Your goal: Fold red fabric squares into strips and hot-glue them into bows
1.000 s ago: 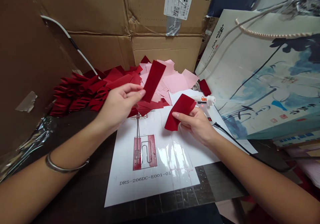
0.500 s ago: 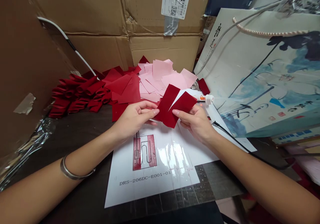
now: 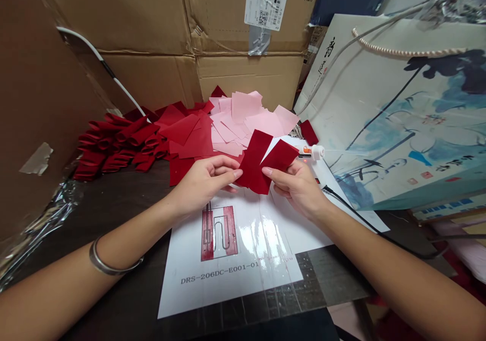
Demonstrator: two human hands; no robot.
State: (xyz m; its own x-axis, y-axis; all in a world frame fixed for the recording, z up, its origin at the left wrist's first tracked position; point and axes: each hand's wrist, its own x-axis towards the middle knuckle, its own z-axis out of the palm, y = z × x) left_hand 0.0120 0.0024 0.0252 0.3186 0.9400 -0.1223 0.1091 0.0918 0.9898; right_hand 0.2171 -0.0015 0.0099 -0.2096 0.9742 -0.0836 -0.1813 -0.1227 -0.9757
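Observation:
Above a printed paper sheet, both hands hold dark red velvet-like fabric that fans out into two flaps. My left hand (image 3: 210,181) pinches the left red flap (image 3: 253,153) between thumb and fingers at its lower left edge. Thumb on top, my right hand (image 3: 298,186) grips the right red flap (image 3: 281,156) near its lower end. The flaps meet at the bottom and spread apart in a narrow V at the top. Whether they are one piece or two overlapping ones, I cannot tell.
Behind my hands lie flat red pieces (image 3: 192,138), folded red pieces (image 3: 121,146) and pink pieces (image 3: 243,110). A white corded tool (image 3: 315,152), perhaps a glue gun, rests right. The printed sheet (image 3: 261,275) is taped down. Cardboard (image 3: 246,77) and a paper bag (image 3: 379,108) enclose the area.
The left red flap has shifted very slightly, and the lower ends overlap a little differently. Both hands keep their grip in almost the same place.

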